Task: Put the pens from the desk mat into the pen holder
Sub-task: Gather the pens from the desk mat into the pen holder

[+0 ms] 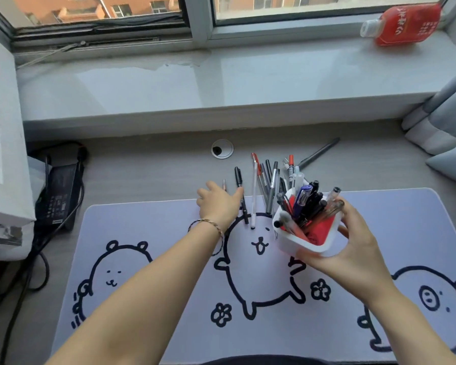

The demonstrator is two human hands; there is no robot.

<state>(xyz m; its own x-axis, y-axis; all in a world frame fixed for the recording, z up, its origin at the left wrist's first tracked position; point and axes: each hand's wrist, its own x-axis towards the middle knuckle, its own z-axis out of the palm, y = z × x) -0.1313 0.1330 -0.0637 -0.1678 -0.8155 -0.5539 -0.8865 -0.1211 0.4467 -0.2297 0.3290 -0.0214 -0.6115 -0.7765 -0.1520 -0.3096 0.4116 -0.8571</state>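
Note:
My right hand (353, 248) grips a white pen holder (290, 239) with a red inside, tilted toward me and lifted above the desk mat (148, 233). Several pens (304, 204) stand in it. My left hand (217, 204) reaches over the mat's far edge, fingers spread, its fingertips touching a black pen (241, 196) and a thin pencil (224, 185). A white pen (253, 198) lies just right of the black one. A bunch of grey and red pens (270, 180) lies across the mat's far edge behind the holder.
One grey pen (319, 153) lies alone on the desk near the sill. A cable hole (222, 148) sits in the desk. A black power brick (59, 196) with cables lies at left. A red bottle (403, 23) lies on the window sill. Curtains hang at right.

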